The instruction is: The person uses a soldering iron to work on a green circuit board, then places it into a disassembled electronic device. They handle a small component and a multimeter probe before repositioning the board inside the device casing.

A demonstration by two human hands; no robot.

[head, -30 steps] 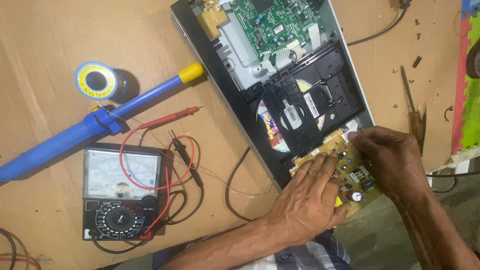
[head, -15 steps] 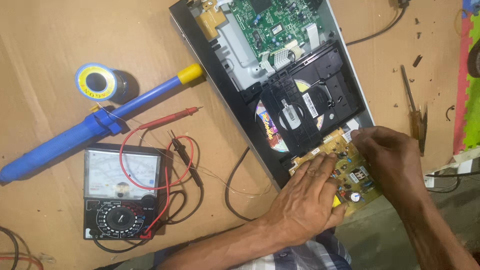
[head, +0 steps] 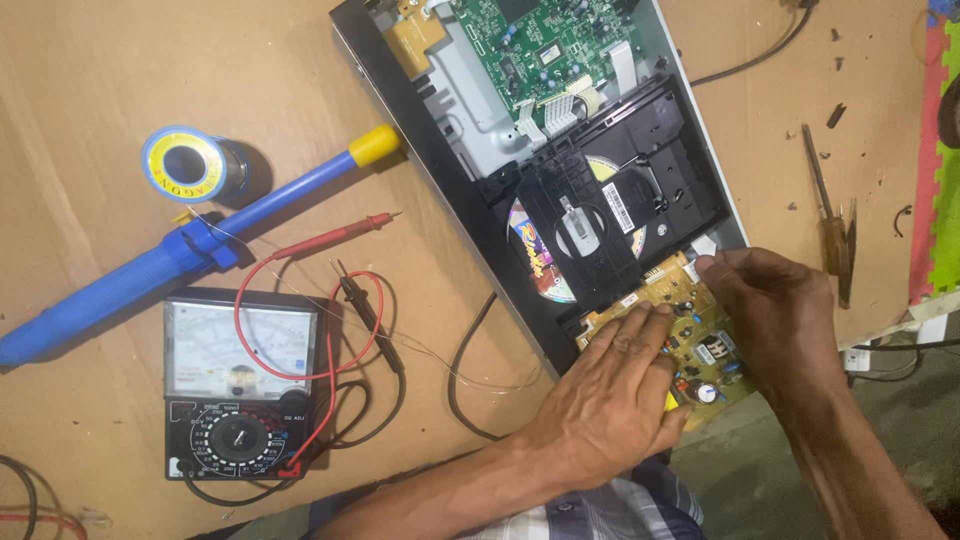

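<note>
An opened disc player (head: pixel 400 130) lies diagonally on the brown board, with a green circuit board (head: pixel 545 40) at its far end and a black disc tray (head: pixel 620 215) over a shiny disc. At its near end sits a yellow-brown power board (head: pixel 700 335). My left hand (head: pixel 610 400) lies flat on that board's left part, fingers pressing down. My right hand (head: pixel 775 315) grips the board's right edge, fingertips at its upper corner.
A blue desoldering pump with a yellow tip (head: pixel 190 250), a solder spool (head: pixel 190 168) and an analogue multimeter (head: pixel 240 385) with red and black probes lie to the left. A screwdriver (head: pixel 825 215) lies right of the player. A coloured foam mat (head: pixel 940 150) borders the right edge.
Both hands stay on the power board with only slight finger shifts. The view has moved a little.
</note>
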